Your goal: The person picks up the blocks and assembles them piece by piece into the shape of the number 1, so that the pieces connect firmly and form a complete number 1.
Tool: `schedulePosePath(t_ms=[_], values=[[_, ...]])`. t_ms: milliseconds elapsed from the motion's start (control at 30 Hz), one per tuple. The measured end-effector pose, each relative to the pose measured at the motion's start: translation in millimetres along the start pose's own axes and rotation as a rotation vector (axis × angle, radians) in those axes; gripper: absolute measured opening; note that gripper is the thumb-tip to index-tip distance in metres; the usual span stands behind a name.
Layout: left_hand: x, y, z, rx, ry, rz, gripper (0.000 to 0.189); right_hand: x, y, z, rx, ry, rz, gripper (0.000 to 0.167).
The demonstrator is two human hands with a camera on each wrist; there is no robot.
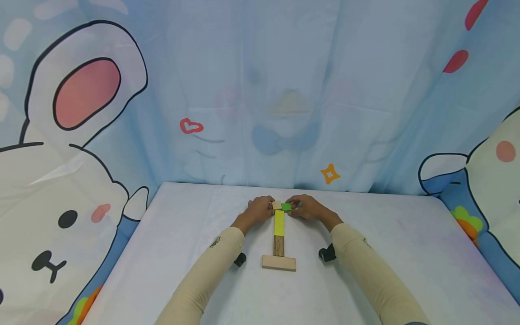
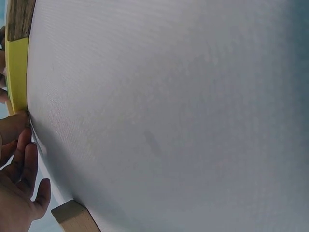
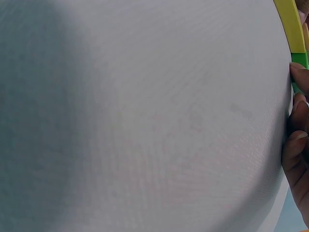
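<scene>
My left hand (image 1: pixel 260 208) pinches a small natural-wood block (image 1: pixel 277 205) from its left side. Opposite it, my right hand (image 1: pixel 307 207) holds a green block (image 1: pixel 286 206) between thumb and fingers. The two blocks sit side by side at the far end of a yellow block (image 1: pixel 279 223). Below the yellow one lies a dark-brown grained block (image 1: pixel 279 246), and a wider pale wooden block (image 1: pixel 278 263) lies crosswise at the near end. In the right wrist view, the thumb (image 3: pixel 300 75) touches the green block (image 3: pixel 300 60). The left wrist view shows the left fingers (image 2: pixel 30 162) by the yellow block's end (image 2: pixel 18 72).
Another wooden block (image 2: pixel 76 217) lies beyond the left hand in the left wrist view, mostly hidden from the head view. All this rests on a white-covered table (image 1: pixel 203 207). A blue printed curtain (image 1: pixel 195 81) hangs behind its far edge. Black wrist cameras (image 1: pixel 327 253) hang under both sleeves.
</scene>
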State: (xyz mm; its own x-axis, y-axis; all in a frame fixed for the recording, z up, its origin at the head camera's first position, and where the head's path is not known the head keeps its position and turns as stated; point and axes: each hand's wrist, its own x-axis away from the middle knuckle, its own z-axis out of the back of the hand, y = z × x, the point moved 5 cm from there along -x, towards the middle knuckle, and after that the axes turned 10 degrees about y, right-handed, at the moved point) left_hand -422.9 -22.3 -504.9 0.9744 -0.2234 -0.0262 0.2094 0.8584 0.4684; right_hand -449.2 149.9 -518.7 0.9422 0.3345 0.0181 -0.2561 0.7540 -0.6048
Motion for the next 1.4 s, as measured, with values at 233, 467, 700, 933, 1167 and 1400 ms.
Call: schedulePosePath(t_ms=[233,467,700,933,1167,1400], values=[[1.1,0.2,0.2,0.001,-0.011,0.005,0.037,0.8,-0.9,0.6,0.004,0.002,-0.006,0.040],[2.1,0.5,1.9,0.015,-0.011,-0.002,0.037,1.1,-1.0,0.4,0.011,-0.002,-0.013,0.041],[3.4,0.7,3.5,0.026,-0.014,0.012,0.036,-0.2,0.0,-0.4,0.011,-0.010,-0.032,0.041],[4.4,0.1,3.5,0.037,-0.012,0.015,0.038,1.1,-2.1,0.9,0.007,-0.005,-0.015,0.041],[4.5,-2.9,3.1,0.039,-0.001,0.046,0.042,0.9,-3.3,-0.2,0.008,-0.008,-0.018,0.041],[5.8,-9.0,2.8,0.089,0.005,0.065,0.046,1.1,-0.3,0.5,0.004,-0.008,-0.005,0.040]])
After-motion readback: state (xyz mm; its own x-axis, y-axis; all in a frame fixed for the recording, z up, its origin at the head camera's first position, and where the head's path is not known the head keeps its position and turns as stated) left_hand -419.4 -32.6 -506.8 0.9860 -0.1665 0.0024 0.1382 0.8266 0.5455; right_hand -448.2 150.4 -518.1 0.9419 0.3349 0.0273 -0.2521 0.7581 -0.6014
